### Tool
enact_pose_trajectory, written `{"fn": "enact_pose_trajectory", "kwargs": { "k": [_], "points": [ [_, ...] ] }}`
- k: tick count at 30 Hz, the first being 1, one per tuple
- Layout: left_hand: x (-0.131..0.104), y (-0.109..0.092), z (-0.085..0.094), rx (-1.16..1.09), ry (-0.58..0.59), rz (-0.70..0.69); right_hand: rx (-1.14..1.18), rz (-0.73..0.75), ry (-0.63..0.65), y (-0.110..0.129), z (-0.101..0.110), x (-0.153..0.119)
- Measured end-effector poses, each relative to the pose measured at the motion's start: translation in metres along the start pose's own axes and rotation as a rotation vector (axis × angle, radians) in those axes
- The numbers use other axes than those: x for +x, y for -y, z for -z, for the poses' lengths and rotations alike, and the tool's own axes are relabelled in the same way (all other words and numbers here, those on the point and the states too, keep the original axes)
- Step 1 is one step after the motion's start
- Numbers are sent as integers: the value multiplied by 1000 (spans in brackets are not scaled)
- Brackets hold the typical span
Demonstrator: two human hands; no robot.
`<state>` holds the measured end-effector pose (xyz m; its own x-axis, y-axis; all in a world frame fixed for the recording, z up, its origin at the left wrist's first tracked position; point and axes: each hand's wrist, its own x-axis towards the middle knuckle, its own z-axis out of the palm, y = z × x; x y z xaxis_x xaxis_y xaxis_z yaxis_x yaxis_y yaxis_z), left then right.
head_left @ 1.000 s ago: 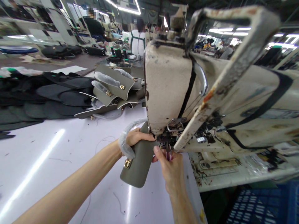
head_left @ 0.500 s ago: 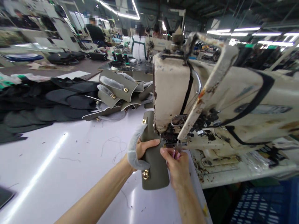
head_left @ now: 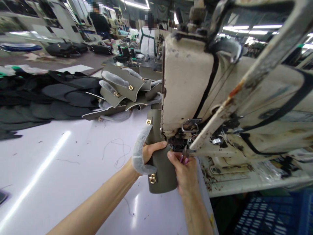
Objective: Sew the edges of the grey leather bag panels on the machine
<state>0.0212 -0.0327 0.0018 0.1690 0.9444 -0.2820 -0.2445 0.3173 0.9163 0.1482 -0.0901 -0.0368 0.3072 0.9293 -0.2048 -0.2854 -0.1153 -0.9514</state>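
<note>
An olive-grey bag panel (head_left: 162, 174) with gold metal fittings lies under the head of a sewing machine (head_left: 186, 81). Its curved carrying handle (head_left: 137, 153) is wrapped in clear plastic. My left hand (head_left: 150, 151) reaches through that handle and grips the panel, thumb on top near the presser foot; its other fingers are mostly hidden. At the panel's right edge my right hand (head_left: 186, 174) pinches the material between thumb and fingers. Small pink-handled scissors (head_left: 184, 157) are also tucked in this hand, blades pointing up. The needle is hidden from me.
Similar olive panels (head_left: 124, 86) with wrapped handles lie piled behind, left of the machine. Beside them is a heap of black pieces (head_left: 63, 94). Loose threads lie on the white tabletop (head_left: 97, 182). A blue crate (head_left: 271, 215) stands low at right. Two people are farther back.
My view has moved nearer the machine, which looks larger. Both hands keep hold of the panel, with little visible shift relative to the presser foot.
</note>
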Motion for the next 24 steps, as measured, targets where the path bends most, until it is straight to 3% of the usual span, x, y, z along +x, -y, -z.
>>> {"fn": "enact_pose_trajectory", "kwargs": {
  "k": [18, 24],
  "points": [
    [-5, 1, -9, -141, -75, 6, -64, -22, -32, 13, -4, 0],
    [-8, 1, -5, -159, -56, 66, -398, 112, 12, 24, 5, -15]
  ]
}}
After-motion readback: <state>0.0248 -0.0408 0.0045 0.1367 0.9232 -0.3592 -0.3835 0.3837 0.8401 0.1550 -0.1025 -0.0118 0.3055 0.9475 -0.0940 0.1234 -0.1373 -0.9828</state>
